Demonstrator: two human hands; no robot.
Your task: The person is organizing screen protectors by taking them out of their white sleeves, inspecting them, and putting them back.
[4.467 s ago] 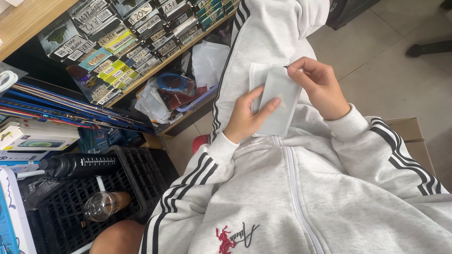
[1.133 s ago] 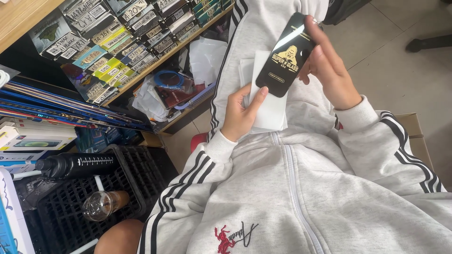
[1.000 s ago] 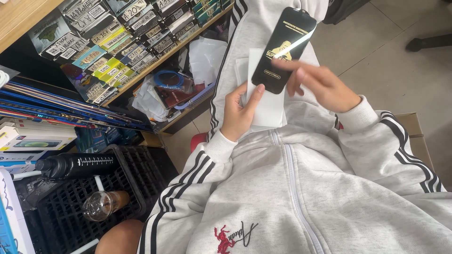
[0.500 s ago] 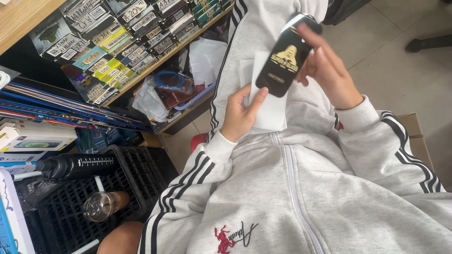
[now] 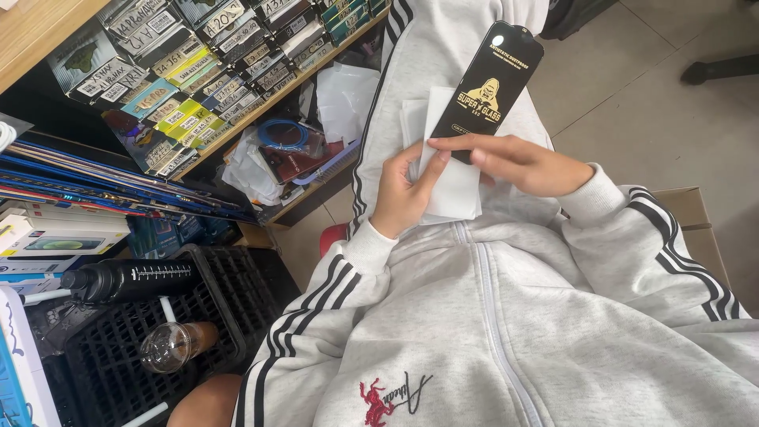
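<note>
black packet (image 5: 492, 83) in right hand (image 5: 518, 162)

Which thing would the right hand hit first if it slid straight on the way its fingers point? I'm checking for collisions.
Probably the left hand: the right hand points at its thumb, over the white paper sleeve. Depth is unclear.

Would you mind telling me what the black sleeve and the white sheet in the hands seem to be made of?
The black sleeve looks like thin printed card with a slightly glossy finish: it stands flat and stiff though held only at its lower end by the right hand. The white sheet looks like matte paper or soft foam wrap: no shine, pale edges, lying limp on the left hand. Which of the two is unclear.
</note>
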